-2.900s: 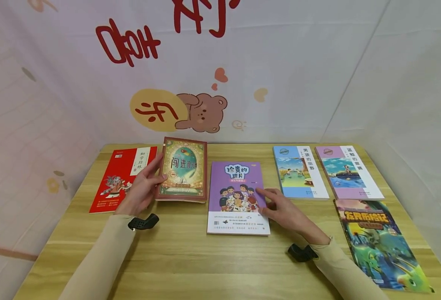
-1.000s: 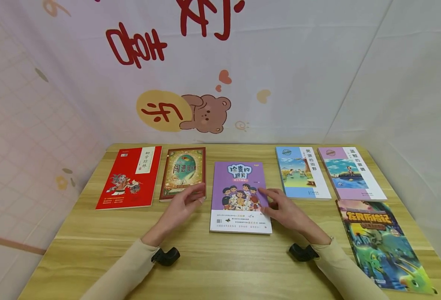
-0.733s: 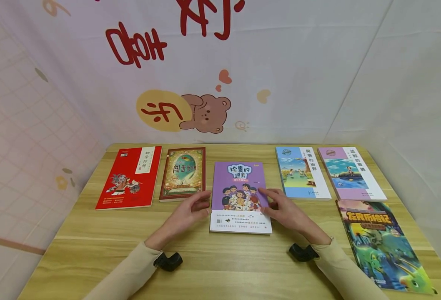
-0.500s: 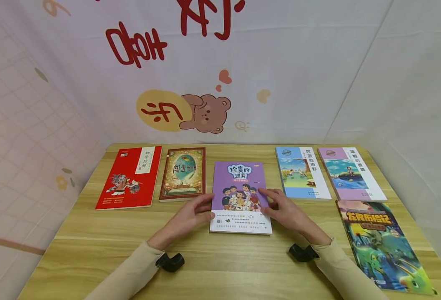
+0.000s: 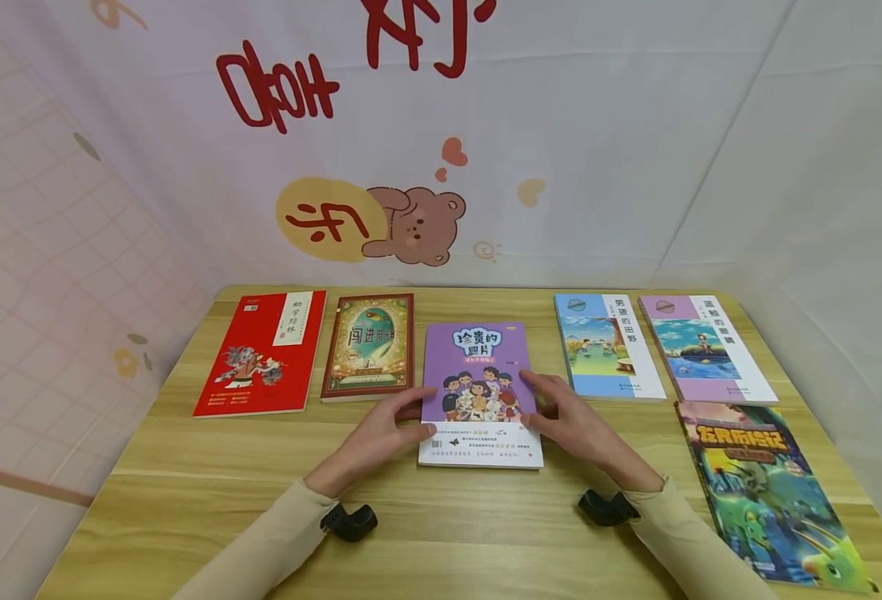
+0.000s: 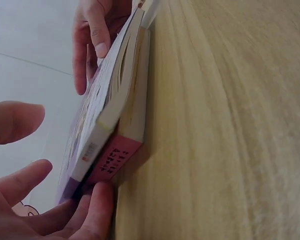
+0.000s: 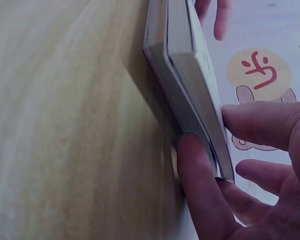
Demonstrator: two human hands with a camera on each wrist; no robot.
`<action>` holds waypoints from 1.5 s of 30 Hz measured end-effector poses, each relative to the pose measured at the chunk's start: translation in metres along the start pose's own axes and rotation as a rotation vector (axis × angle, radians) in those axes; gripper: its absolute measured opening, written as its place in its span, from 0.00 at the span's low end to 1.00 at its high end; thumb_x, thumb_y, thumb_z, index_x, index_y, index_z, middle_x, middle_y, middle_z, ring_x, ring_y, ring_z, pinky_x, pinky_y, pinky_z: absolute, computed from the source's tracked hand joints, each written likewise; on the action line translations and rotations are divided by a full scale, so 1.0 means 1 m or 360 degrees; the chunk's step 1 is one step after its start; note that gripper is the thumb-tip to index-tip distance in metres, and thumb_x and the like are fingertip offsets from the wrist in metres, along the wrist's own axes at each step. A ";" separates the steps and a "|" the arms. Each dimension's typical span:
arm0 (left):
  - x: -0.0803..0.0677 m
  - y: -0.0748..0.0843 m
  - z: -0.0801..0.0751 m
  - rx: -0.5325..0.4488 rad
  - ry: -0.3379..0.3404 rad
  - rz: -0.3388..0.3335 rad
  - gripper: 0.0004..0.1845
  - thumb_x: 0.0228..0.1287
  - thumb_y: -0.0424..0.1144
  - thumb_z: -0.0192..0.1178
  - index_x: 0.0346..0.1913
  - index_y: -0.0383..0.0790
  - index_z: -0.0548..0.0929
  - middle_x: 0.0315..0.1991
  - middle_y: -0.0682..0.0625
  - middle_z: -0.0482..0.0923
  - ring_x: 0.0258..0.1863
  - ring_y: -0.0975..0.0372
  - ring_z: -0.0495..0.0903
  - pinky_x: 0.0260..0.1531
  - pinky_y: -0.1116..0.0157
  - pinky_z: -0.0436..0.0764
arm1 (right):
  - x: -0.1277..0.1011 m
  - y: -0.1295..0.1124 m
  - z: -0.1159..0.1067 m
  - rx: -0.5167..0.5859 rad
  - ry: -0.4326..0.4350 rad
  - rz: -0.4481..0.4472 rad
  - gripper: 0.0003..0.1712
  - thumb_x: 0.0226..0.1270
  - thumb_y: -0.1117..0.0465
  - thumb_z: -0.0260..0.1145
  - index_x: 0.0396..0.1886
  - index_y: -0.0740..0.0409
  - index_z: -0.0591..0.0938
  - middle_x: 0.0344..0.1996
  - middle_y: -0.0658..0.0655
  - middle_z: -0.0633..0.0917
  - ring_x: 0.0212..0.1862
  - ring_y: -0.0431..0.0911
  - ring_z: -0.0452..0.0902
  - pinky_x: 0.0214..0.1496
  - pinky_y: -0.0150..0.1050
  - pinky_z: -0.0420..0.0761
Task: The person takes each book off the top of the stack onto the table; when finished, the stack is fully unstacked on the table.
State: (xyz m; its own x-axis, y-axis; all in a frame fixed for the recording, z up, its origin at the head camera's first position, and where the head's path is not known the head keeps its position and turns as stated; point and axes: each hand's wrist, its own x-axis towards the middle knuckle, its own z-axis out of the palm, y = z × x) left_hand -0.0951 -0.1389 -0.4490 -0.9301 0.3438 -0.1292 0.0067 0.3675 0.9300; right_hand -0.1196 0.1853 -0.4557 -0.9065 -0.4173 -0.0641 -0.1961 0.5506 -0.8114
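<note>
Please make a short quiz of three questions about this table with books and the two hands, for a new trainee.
1. True or false: both hands touch the purple book.
2. How many books lie on the table? A) four B) six C) eight
3. Which book lies directly left of the purple book?

Key:
1. True. The left hand is at its left edge and the right hand at its right edge, fingers under the edge.
2. B, six.
3. The book with the green cover and brown frame; the red book is farther left.

Beige long sleeves [image 5: 261, 550]; black wrist cameras [image 5: 348, 522], probably strapped on
</note>
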 end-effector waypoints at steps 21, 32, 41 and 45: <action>0.005 -0.003 0.007 -0.0238 0.0000 0.0005 0.29 0.78 0.32 0.56 0.78 0.47 0.70 0.77 0.40 0.63 0.62 0.48 0.78 0.60 0.54 0.79 | -0.001 -0.002 0.003 0.0011 -0.0043 0.0046 0.37 0.75 0.61 0.67 0.79 0.61 0.66 0.72 0.71 0.69 0.55 0.55 0.80 0.52 0.44 0.82; 0.001 -0.004 -0.008 -0.0411 0.0094 -0.0041 0.30 0.75 0.27 0.53 0.76 0.48 0.73 0.80 0.49 0.58 0.77 0.52 0.59 0.74 0.48 0.64 | 0.001 -0.003 0.003 0.0215 -0.0109 0.0059 0.36 0.79 0.63 0.61 0.82 0.55 0.63 0.76 0.69 0.64 0.40 0.49 0.83 0.41 0.41 0.87; -0.011 -0.011 -0.027 -0.0447 0.0086 -0.0028 0.30 0.75 0.26 0.52 0.77 0.46 0.71 0.81 0.53 0.57 0.80 0.55 0.52 0.77 0.50 0.56 | 0.000 -0.003 0.002 0.0261 -0.0117 0.0014 0.37 0.78 0.63 0.63 0.82 0.56 0.62 0.75 0.76 0.62 0.41 0.50 0.83 0.40 0.41 0.87; -0.016 -0.013 -0.036 -0.0443 0.0086 -0.0041 0.30 0.75 0.28 0.53 0.77 0.48 0.71 0.81 0.54 0.57 0.76 0.52 0.60 0.75 0.50 0.62 | 0.000 -0.003 0.002 0.0235 -0.0112 -0.0003 0.37 0.78 0.63 0.64 0.81 0.57 0.63 0.75 0.74 0.63 0.39 0.49 0.83 0.40 0.41 0.87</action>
State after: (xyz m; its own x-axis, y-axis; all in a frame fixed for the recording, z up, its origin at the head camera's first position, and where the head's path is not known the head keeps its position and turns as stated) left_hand -0.0936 -0.1796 -0.4465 -0.9470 0.2881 -0.1422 -0.1112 0.1213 0.9864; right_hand -0.1179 0.1822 -0.4548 -0.8767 -0.4708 -0.0986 -0.1362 0.4395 -0.8878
